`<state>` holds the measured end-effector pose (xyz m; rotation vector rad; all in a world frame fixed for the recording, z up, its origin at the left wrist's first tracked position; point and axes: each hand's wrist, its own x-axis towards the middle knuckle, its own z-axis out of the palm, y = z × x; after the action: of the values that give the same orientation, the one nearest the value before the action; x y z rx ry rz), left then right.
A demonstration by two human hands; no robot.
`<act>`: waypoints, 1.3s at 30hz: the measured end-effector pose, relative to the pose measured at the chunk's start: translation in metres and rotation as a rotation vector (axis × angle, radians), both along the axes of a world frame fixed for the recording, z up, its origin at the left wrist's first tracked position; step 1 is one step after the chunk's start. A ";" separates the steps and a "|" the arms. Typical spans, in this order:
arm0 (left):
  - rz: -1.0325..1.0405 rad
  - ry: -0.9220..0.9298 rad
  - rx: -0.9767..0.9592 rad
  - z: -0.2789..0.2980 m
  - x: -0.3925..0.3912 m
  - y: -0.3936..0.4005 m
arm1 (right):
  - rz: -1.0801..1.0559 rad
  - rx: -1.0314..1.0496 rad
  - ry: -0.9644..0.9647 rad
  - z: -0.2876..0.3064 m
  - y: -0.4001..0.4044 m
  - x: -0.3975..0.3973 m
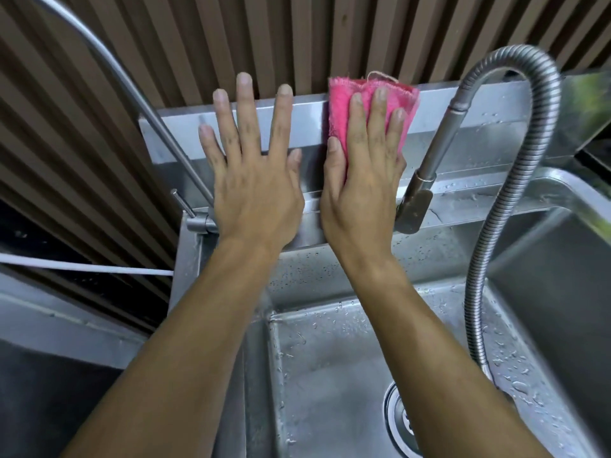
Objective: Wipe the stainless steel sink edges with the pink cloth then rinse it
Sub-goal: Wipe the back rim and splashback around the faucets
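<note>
1. A wall of brown vertical slats [205,44] stands behind a stainless steel sink [330,358], whose raised back edge [185,133] runs across the middle of the view.
2. The pink cloth [340,104] lies flat against that back edge, right of centre, its top hem reaching up to the rim where the slats begin; a loose thread loops up from its upper border.
3. The right hand [360,180] presses the cloth to the steel with straight fingers spread over it, the thumb lying along the cloth's left side.
4. The left hand [254,166] lies released and flat on the bare back edge just beside the right hand, fingers fanned and straight, holding nothing; its fingertips reach above the rim.
5. The two thumbs sit close together but apart.
6. A pull-out spray head [420,193] hangs just right of the right hand, joined to a ribbed metal hose [515,180] that arches up and then down along the basin's right side.
7. A slim curved tap pipe [132,87] rises from a fitting near the left wrist, with a small lever [183,203] beside it.
8. Water drops dot the basin, and its drain [401,421] shows between the forearms, near the bottom of the view.
9. A white cord [82,267] runs across the left side.
</note>
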<state>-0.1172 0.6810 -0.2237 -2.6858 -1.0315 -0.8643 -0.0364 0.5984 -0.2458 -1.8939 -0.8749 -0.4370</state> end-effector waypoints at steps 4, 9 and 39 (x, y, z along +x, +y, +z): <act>0.064 0.029 0.064 -0.008 0.005 0.003 | -0.013 -0.072 -0.164 0.004 0.006 0.013; 0.066 0.023 0.096 -0.011 0.006 0.005 | -0.052 0.113 -0.072 0.006 0.013 0.015; -0.014 -0.016 0.076 -0.004 -0.001 0.007 | -0.239 -0.542 -0.051 -0.026 -0.026 -0.031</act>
<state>-0.1178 0.6877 -0.2278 -2.6309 -0.9643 -0.9105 -0.0673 0.5723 -0.2721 -2.5119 -0.8615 -0.4197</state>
